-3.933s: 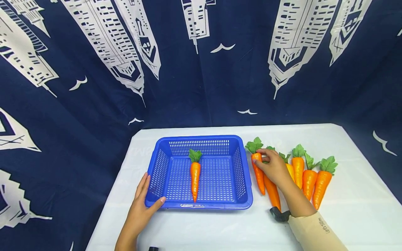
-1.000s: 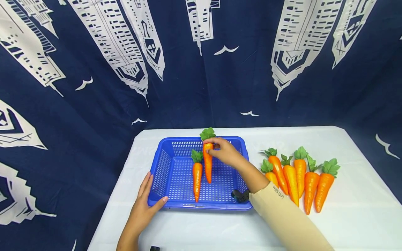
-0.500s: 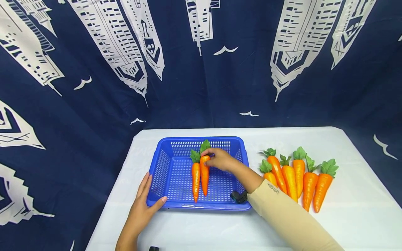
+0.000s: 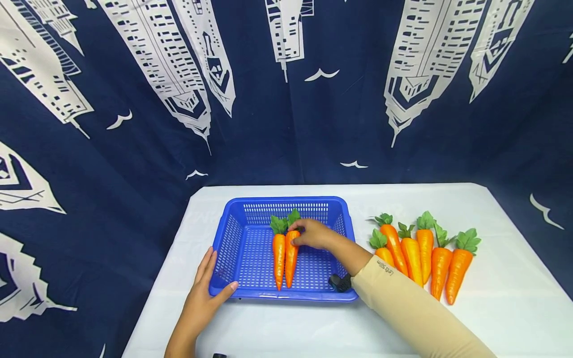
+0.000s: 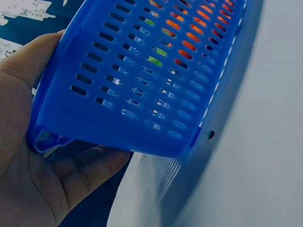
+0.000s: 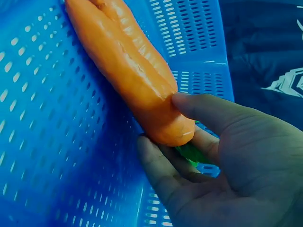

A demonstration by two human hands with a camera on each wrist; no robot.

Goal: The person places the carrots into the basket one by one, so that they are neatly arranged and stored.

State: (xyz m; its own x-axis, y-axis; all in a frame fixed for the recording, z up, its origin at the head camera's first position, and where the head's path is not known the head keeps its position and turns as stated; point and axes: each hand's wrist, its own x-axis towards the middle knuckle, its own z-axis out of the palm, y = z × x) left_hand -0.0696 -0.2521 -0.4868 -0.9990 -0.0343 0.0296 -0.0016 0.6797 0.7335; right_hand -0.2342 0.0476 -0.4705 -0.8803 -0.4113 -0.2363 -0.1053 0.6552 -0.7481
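A blue plastic basket stands on the white table, and an orange carrot with a leafy top lies inside it. Close against that one is a second carrot, its thick end pinched by my right hand. In the right wrist view the thumb presses on this carrot from above while the fingers curl underneath, near the green leaves. My left hand holds the basket's near left corner. The left wrist view shows the thumb at the rim and fingers below the rim's underside.
Several orange and yellow-orange carrots with green tops lie side by side on the table, right of the basket. A dark device is strapped at my right wrist. Navy cloth with white building prints hangs behind.
My right hand has brought a carrot from the group on the right into the basket and lowered it beside the first carrot. The left hand has stayed at the basket's corner.
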